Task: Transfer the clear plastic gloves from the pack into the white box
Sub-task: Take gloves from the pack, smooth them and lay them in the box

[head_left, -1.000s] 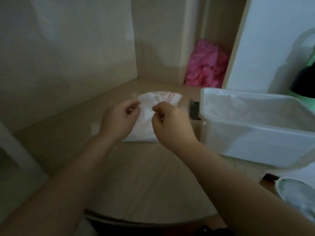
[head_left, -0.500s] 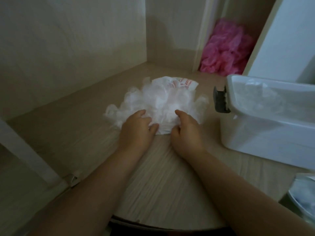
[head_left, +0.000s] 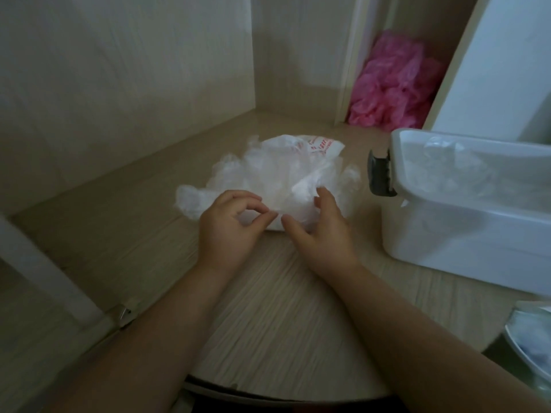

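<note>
Broadly, the bench (head_left: 244, 308) carries everything. The white box (head_left: 465, 245) stands open at the right with a few crumpled films inside. The clear plastic gloves (head_left: 268, 177) lie in a loose heap just left of it, spilling from the pack (head_left: 320, 146), whose red print shows at the far side. The step in hand looks like gathering a bunch to lift across. I judge it best to scoop from both sides and underneath, squeezing the slippery film together so none trails off. The bunch should then clear the box's rim and dark latch (head_left: 380, 174) before it is let go. Both forearms reach forward, palms down, at the heap's near edge. The left grip (head_left: 229, 226) curls, thumb and forefinger apparently pinching a film edge. The right grip (head_left: 323, 234) is spread, thumb up against the heap, fingers low by the bench.
</note>
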{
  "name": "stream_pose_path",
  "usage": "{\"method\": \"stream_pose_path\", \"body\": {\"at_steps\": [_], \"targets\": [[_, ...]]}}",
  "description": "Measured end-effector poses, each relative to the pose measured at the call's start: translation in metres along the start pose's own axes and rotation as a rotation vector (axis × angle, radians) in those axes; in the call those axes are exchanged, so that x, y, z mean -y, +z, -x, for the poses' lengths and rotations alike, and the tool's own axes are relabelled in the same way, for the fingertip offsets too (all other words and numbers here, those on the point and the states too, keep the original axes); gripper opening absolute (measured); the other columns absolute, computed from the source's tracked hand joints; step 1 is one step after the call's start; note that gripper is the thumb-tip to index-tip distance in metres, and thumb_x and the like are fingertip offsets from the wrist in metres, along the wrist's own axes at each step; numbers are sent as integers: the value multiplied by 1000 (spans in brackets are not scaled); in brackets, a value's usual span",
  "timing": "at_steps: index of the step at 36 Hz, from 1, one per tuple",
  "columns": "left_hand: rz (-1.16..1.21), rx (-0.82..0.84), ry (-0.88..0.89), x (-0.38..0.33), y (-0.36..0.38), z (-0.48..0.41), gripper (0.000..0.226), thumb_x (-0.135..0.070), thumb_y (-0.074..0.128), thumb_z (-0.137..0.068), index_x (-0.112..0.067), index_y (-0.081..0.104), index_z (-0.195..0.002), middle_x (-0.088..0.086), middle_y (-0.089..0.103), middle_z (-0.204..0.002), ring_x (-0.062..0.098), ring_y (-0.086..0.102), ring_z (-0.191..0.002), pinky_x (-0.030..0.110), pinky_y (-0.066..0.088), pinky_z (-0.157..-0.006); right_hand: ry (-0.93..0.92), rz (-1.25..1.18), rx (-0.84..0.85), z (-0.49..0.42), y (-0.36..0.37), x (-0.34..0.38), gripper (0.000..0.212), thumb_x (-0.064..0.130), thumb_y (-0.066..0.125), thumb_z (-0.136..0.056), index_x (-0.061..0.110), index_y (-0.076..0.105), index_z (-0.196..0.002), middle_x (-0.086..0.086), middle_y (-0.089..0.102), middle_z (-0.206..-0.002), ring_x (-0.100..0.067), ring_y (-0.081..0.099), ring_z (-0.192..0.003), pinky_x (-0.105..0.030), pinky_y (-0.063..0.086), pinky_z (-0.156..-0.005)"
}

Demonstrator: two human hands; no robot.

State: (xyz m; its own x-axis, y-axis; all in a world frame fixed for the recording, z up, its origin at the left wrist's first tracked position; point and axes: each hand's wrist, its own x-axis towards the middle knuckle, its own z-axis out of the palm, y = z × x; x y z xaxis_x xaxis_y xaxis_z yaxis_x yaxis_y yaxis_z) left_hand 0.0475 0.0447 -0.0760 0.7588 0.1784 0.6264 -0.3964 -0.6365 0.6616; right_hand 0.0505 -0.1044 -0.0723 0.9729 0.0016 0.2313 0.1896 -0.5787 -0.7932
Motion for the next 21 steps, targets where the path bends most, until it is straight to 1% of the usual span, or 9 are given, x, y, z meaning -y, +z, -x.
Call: {"method": "stream_pose_path", "body": {"at_steps": [3, 5, 8, 10, 12, 15, 18, 20, 21], "targets": [[21, -9, -9, 0, 0, 0, 19, -17, 83, -70, -21, 64, -68, -12, 60, -84, -13, 54, -86, 1, 34, -78, 15, -44, -1, 1, -1, -2, 77, 46, 64, -83, 19, 28, -145, -4, 49, -134, -22, 46, -124, -36, 41, -101], [25, 0, -7, 1, 1, 0, 20, -16, 81, -72, -20, 62, -70, -9, 61, -85, -9, 55, -86, 2, 34, -79, 31, -110, -32, 1, -3, -1, 74, 40, 68, -82, 18, 31, -144, 4, 52, -119, -14, 49, -115, -25, 41, -92], [32, -24, -42, 6, 2, -1, 20, -16, 80, -74, -19, 60, -73, -11, 59, -85, -3, 56, -87, 8, 39, -80, 6, -182, -76, 3, -6, 0, 71, 36, 71, -81, 23, 36, -141, 16, 47, -100, -5, 50, -102, -19, 41, -86], [29, -43, -66, 9, 3, -1, 20, -17, 79, -76, -18, 59, -74, -12, 58, -84, -4, 55, -86, 9, 40, -79, -17, -217, -101, 5, -6, -1, 61, 34, 70, -81, 25, 42, -136, 14, 50, -101, 1, 50, -95, -9, 39, -80], [6, -48, -61, 9, 2, -1, 18, -16, 78, -76, -17, 60, -74, -10, 57, -84, -9, 52, -84, 3, 35, -77, -64, -198, -143, 5, -5, -2, 44, 30, 69, -83, 23, 54, -124, 14, 52, -95, 3, 50, -88, -1, 35, -74], [-34, -48, -1, 7, 2, 0, 16, -13, 78, -76, -14, 62, -74, -5, 59, -88, -5, 50, -81, 0, 31, -78, -87, -207, -141, 5, -4, -3, 27, 24, 68, -85, 20, 60, -111, 15, 52, -81, 4, 51, -74, 0, 36, -68], [28, 11, -36, 6, 2, 0, 19, -14, 79, -75, -23, 62, -72, -11, 56, -99, -8, 51, -92, 4, 36, -83, -68, -266, -125, 4, -3, -5, 33, 18, 66, -86, 26, 53, -115, 16, 53, -83, 3, 52, -73, -3, 40, -67], [101, 66, -108, 4, 2, 0, 21, -16, 79, -75, -29, 63, -77, -18, 52, -108, -8, 51, -104, 10, 43, -86, -62, -285, -163, 2, -3, -6, 33, 11, 62, -88, 21, 54, -118, 15, 53, -82, 4, 52, -72, -1, 39, -67], [126, 70, -127, 3, 2, 0, 22, -18, 80, -74, -29, 64, -84, -16, 51, -112, -5, 51, -107, 11, 45, -86, -62, -284, -186, 2, -3, -6, 31, 9, 60, -89, 17, 55, -119, 15, 53, -82, 5, 52, -71, 0, 39, -67]]}}
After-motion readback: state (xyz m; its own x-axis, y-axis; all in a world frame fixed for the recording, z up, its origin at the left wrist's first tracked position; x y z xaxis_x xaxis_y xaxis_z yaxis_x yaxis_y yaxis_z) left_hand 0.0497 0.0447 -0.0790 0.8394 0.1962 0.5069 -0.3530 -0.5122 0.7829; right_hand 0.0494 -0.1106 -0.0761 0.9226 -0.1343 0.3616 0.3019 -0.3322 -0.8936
